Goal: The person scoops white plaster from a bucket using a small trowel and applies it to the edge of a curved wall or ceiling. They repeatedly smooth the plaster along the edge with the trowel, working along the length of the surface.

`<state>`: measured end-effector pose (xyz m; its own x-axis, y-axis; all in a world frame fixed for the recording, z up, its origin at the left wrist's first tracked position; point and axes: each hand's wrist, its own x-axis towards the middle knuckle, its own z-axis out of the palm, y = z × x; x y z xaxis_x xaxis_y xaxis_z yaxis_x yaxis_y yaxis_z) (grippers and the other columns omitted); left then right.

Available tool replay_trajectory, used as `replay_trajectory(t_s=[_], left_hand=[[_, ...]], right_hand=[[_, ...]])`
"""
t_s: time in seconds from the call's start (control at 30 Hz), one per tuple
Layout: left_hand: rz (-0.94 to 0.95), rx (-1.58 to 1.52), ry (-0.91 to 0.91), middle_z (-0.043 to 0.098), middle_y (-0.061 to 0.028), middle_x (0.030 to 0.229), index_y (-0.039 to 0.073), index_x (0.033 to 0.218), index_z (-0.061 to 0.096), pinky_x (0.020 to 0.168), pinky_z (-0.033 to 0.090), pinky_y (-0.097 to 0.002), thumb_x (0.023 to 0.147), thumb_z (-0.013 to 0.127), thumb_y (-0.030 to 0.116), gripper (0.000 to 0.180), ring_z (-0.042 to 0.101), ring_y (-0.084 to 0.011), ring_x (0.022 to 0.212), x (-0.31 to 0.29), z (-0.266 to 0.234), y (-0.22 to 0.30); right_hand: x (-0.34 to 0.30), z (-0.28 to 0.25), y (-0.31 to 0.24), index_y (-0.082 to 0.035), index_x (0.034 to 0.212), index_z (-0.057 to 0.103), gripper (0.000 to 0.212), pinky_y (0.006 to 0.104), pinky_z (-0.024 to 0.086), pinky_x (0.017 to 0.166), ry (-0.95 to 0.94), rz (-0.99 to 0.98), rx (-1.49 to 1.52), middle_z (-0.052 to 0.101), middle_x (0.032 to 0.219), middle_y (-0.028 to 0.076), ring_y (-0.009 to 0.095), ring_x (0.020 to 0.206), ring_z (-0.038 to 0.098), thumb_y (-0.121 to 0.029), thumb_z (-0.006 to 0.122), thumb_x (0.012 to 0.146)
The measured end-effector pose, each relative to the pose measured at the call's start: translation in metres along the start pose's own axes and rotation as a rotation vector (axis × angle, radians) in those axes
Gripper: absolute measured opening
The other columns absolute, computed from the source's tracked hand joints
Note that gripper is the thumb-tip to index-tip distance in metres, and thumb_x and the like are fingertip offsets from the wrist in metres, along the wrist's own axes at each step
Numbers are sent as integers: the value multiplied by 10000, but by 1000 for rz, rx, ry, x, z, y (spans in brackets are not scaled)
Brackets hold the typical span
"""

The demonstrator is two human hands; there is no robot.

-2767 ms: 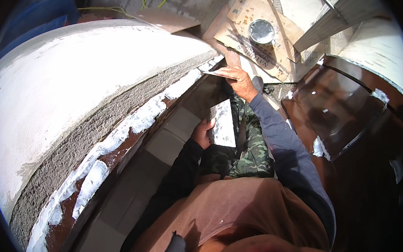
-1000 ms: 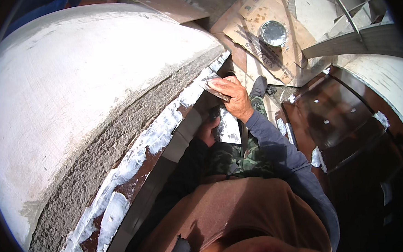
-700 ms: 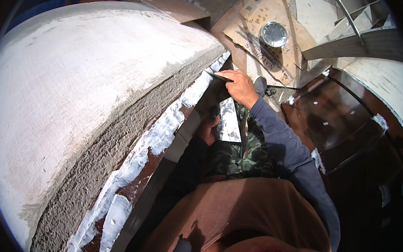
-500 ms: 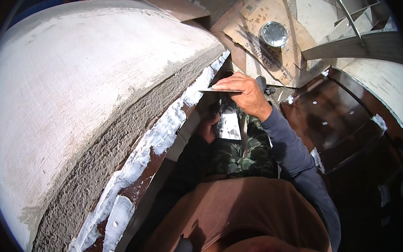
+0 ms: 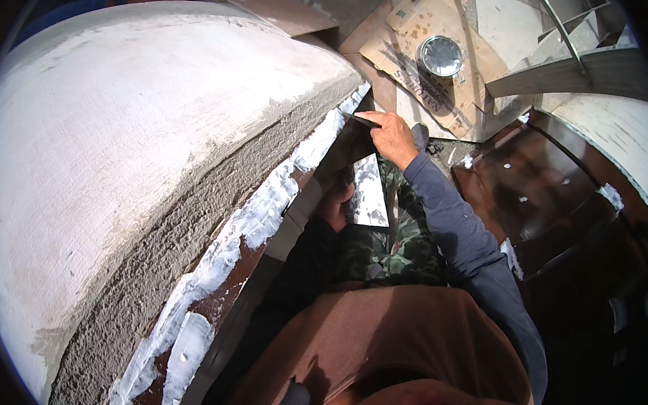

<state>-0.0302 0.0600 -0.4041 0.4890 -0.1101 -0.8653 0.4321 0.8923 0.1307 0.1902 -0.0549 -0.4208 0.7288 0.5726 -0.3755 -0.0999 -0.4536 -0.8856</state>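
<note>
My right hand (image 5: 392,135) is closed around a putty knife (image 5: 366,120), whose dark blade points left at the far end of a brown edge strip. White putty (image 5: 262,217) lies thick and uneven along that brown strip (image 5: 222,301), beside a band of rough grey mortar (image 5: 170,234). Lower down, in front of my legs, my left hand (image 5: 337,205) is wrapped around a flat plate smeared with white putty (image 5: 369,192). Shadow hides part of the left fingers.
A large curved white wall (image 5: 133,110) fills the left side. Flattened cardboard (image 5: 403,45) on the floor bears a round metal can (image 5: 440,56). At right are a glossy brown panel (image 5: 530,182) with white putty spots and a curved grey metal band (image 5: 568,74).
My right hand has moved up and away along the strip, and the putty knife has turned so its blade appears narrow and dark. The left hand and its plate have barely shifted.
</note>
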Motion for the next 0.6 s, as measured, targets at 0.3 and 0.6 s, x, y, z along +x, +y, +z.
replay_trajectory(t_s=[0.3,0.6], left_hand=[[67,10,-9,632,-70,1232,68,1382,511,1007,500,-429,881,733,169,557,622,-225,1148,4,0,-8],[265,347,-51,613,-63,1259,79,1375,523,1015,485,-408,873,734,153,550,583,-208,1196,-5,20,2]], right_hand=[[-32,-35,-61,-107,1097,779,457,375,499,910,-123,-361,203,754,1105,92,277,1010,652,50,582,715],[-54,-7,-100,-116,1151,766,366,364,481,888,131,-412,72,739,1144,73,259,971,608,-15,710,803]])
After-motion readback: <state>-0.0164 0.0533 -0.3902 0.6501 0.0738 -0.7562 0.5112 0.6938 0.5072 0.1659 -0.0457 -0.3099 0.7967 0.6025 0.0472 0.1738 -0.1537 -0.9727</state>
